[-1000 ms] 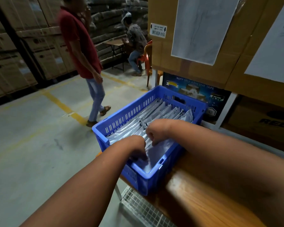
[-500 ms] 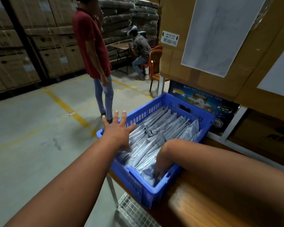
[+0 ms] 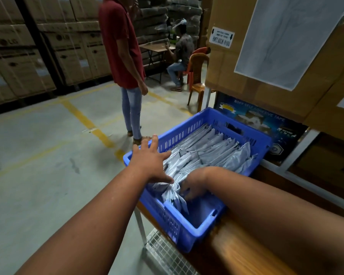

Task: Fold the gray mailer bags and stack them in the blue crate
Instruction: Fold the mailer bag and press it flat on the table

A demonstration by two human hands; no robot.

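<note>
1. A blue slotted plastic crate [image 3: 213, 231] sits on the corner of a brown wooden table [image 3: 238, 253].
2. Folded gray plastic mailer bags [image 3: 211, 149] stand on edge in rows inside the crate, filling all but its near end.
3. The left hand [image 3: 149, 161] lies flat over the crate's left side, fingers straight and spread wide, thumb touching the bags.
4. The right hand [image 3: 191, 185] reaches down into the nearest bags, fingers curled among them; whether they grip one I cannot tell.
5. A person in a red shirt [image 3: 119, 42] stands on the concrete floor [image 3: 48, 155] beyond the crate.
6. Brown cardboard boxes [image 3: 270, 80] are stacked just behind the crate.
</note>
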